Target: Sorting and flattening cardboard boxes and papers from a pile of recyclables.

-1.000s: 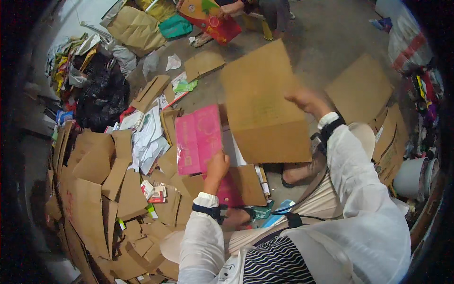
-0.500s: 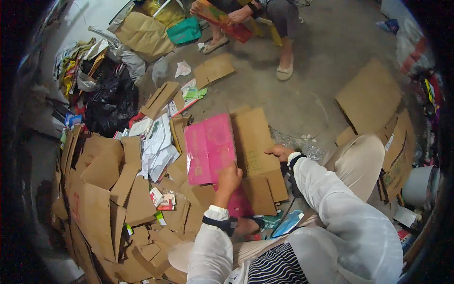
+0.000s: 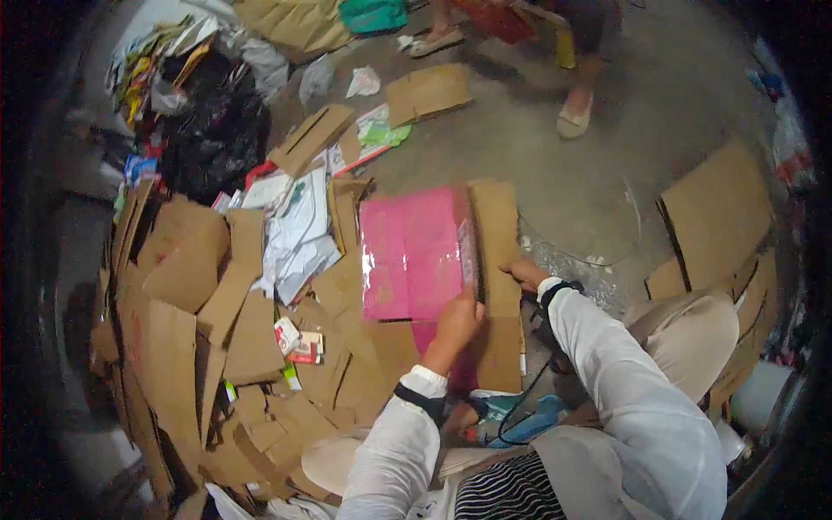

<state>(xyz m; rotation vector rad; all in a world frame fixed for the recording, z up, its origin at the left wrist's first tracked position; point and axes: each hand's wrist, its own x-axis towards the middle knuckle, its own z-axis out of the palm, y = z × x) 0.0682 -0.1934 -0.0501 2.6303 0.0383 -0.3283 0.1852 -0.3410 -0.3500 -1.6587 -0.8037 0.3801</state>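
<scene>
In front of me is a flattened cardboard box with a glossy pink outer panel [image 3: 409,251] and a plain brown panel [image 3: 498,225] at its right. My left hand [image 3: 457,328] is closed on the lower right edge of the pink panel. At the right edge of the brown panel, my right hand [image 3: 524,273] pinches the cardboard, with its thumb on top. A darker pink flap hangs below, partly hidden behind my left hand and forearm. The box lies at the right side of a heap of flattened brown cardboard [image 3: 169,338].
White papers [image 3: 299,234] and small red-and-white cartons [image 3: 305,348] lie on the heap. A black plastic bag [image 3: 217,143] stands at far left. More cardboard sheets [image 3: 724,212] lean at right. Another person's foot [image 3: 574,120] is on the floor ahead. Clear crinkled plastic [image 3: 576,277] lies beyond my right hand.
The pink panel now covers more of the brown panel, and my left hand has come closer to my right. The whole view has shifted, with the other person now nearer the top edge.
</scene>
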